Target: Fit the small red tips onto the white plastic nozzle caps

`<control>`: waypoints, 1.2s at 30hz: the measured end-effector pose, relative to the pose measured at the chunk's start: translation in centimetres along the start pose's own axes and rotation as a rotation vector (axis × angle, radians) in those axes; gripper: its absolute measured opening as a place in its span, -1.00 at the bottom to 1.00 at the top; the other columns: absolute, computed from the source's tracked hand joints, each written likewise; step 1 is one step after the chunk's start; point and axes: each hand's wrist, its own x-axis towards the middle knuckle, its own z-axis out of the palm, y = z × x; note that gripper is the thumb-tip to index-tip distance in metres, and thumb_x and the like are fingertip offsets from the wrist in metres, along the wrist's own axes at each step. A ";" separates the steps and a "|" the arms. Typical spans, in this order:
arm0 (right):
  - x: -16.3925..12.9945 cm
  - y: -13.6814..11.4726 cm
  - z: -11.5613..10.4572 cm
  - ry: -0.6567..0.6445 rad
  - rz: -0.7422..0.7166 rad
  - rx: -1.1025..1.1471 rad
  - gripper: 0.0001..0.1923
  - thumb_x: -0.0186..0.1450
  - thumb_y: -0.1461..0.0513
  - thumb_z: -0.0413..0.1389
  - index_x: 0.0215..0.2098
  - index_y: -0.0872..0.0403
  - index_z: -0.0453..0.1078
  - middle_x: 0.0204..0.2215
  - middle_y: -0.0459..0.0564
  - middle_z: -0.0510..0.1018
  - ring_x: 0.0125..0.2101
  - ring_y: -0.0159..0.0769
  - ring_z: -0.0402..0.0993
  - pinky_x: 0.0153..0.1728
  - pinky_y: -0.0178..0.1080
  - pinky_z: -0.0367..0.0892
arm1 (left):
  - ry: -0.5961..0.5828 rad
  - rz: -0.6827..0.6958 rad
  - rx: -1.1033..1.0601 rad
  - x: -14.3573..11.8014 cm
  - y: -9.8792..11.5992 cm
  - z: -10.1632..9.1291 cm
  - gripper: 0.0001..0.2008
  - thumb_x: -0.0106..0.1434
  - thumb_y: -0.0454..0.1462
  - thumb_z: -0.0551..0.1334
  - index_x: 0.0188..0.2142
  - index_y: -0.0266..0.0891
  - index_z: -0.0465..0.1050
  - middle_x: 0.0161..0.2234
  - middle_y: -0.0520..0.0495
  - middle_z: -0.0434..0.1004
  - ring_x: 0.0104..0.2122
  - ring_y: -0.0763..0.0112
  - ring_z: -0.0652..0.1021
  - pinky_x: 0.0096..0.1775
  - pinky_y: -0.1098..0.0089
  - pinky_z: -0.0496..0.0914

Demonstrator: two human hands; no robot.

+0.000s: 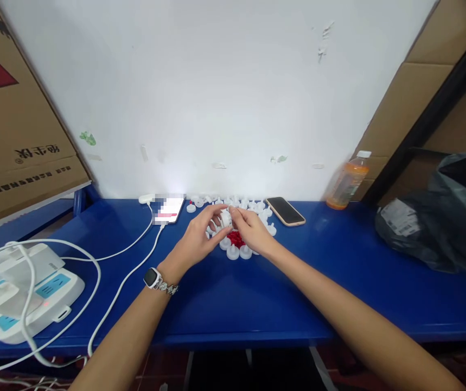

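Observation:
My left hand (pixel 200 233) curls its thumb and fingers around a white plastic nozzle cap (pixel 225 219), held just above the table. Against the top of that cap, my right hand (pixel 252 229) has its thumb and fingers pinched together. Whatever sits between those fingertips is too small and hidden to name. Below the hands is a pile of small red pieces (pixel 237 239). Several more white nozzle caps (pixel 233 252) stand around it, some partly covered by my hands. A smartwatch (pixel 151 278) is on my left wrist.
On the blue table (pixel 249 304) lie a lit phone (pixel 171 209) with a white cable and a dark phone (pixel 285 210). An orange drink bottle (pixel 347 182) stands by the wall. A power strip (pixel 33 293) with looping cables is at left, a dark plastic bag (pixel 432 217) at right.

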 end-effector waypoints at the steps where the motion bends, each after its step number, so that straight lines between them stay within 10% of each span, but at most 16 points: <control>1: 0.0 -0.1 0.0 0.009 0.006 -0.004 -0.48 0.42 -0.15 -0.17 -0.49 0.03 0.14 -0.59 -0.17 0.19 -0.52 -0.38 0.15 -0.46 -0.29 0.12 | -0.001 0.012 0.007 0.0 0.0 0.0 -0.60 0.35 -0.15 0.21 0.14 -0.15 0.27 -0.13 -0.10 0.47 -0.22 0.37 0.50 -0.16 0.36 0.44; 16: -0.5 -1.5 -1.2 0.192 -0.020 -0.240 -0.49 0.46 -0.07 -0.23 -0.54 0.01 0.06 -0.63 -0.13 0.20 -0.55 -0.35 0.16 -0.47 -0.25 0.09 | 0.023 -0.366 -0.445 0.5 0.6 0.2 -0.46 0.36 0.16 -0.01 -0.52 -0.20 0.15 -0.60 0.11 0.11 -0.57 0.53 0.21 -0.44 0.45 0.25; 24: 0.6 1.1 -1.4 -0.127 -0.051 -0.655 -0.71 0.38 0.15 0.00 -0.48 0.05 0.33 -0.47 -0.04 0.48 -0.30 -0.22 0.37 -0.13 -0.16 0.16 | 0.068 -0.271 -0.067 0.3 -1.3 -1.5 -0.71 0.31 -0.05 0.20 -0.17 -0.23 0.44 -0.34 -0.02 0.49 -0.33 0.40 0.48 -0.27 0.40 0.37; 36: 3.3 -1.4 0.6 -0.082 -0.073 -0.191 -0.76 0.34 0.11 0.09 -0.12 0.08 0.44 -0.42 -0.09 0.58 -0.41 -0.36 0.42 -0.33 -0.31 0.26 | 0.072 -0.302 -0.007 -0.1 -3.1 -2.9 -0.65 0.25 -0.10 0.28 -0.04 -0.21 0.46 -0.16 -0.09 0.57 -0.19 0.33 0.55 -0.14 0.32 0.45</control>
